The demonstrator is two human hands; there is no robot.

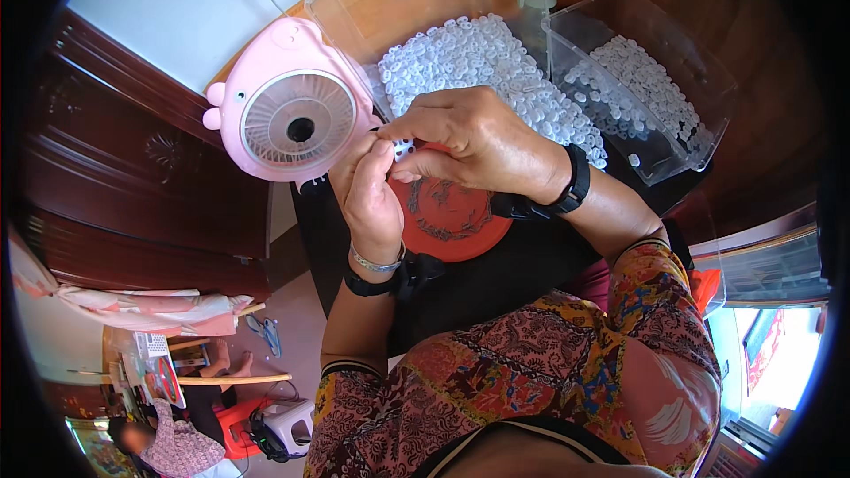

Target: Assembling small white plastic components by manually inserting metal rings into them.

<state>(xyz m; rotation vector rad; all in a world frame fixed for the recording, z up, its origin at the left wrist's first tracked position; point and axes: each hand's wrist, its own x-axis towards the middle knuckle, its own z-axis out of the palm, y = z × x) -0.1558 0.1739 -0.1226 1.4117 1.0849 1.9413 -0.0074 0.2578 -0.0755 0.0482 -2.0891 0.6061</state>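
Over a round red tray (460,250), my two hands meet with fingertips close together. A small white plastic piece with dark holes (404,149) shows between them. My left hand (367,199) is closed, pinching this piece from the left side. From the right, my right hand (490,142) is closed too, thumb and forefinger at the same piece. Whether its fingertips also grip something smaller is hidden. Thin grey metal bits (447,199) lie scattered in the tray, partly covered by my hands.
A clear bin of white plastic pieces (482,62) stands behind my hands; a second clear bin (699,80) with more is at right. A pink pig-shaped fan (252,115) stands left on the black table (469,301). At lower left, another person (181,443) sits near stools.
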